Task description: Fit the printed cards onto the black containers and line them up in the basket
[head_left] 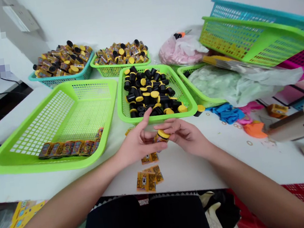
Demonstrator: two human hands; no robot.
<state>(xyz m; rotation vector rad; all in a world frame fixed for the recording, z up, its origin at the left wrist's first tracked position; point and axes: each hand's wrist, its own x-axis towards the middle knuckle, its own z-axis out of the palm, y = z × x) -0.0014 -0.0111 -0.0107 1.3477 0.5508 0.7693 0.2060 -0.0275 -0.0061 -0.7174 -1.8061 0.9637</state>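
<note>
Both hands meet over the desk [181, 173], in front of the middle green basket [183, 113], around one small canister [161, 136] with a yellow lid and a printed label. The left hand [140, 142] has its fingers bent round the canister, with its thumb raised toward the basket. The right hand [188, 139] has its thumb and fingertips closed on the lid end.

Loose printed labels [145, 181] lie on the desk below the left hand, two of them overlapping near the front edge. The middle basket holds a heap of black canisters [149, 92] with yellow lids, and one loose canister [200, 110] lies just outside its right corner. In the large green basket [36, 165] to the left, labelled canisters [69, 148] line the near side. Behind, a blue basket [63, 79] and a smaller green basket [119, 70] are piled with labelled canisters. A fan [294, 122] sits at the right.
</note>
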